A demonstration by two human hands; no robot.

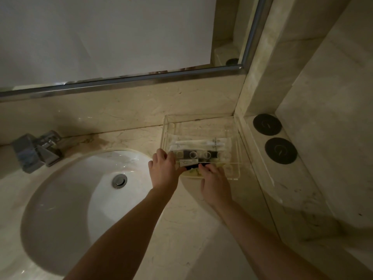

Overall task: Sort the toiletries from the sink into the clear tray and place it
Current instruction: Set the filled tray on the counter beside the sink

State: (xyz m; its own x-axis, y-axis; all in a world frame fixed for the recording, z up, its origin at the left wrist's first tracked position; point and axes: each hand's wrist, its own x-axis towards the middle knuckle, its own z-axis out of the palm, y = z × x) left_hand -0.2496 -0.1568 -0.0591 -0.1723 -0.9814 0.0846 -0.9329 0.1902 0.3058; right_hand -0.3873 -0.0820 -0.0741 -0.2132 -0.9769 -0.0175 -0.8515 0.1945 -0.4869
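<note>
Marble surface [193,223] runs beneath both hands, with the white sink [80,199] to their left. Just beyond the fingertips sits the clear tray [234,138], packed with toiletries [201,143]. Left hand [164,170] curls over the tray's near-left corner, gripping it; right hand [215,183] grips its near wall.

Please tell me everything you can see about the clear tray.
The clear tray looks like see-through plastic, rectangular, with low walls. It sits flat on the marble counter, in the corner right of the sink. White tubes and small dark bottles lie inside. Both hands touch its near side.
</note>
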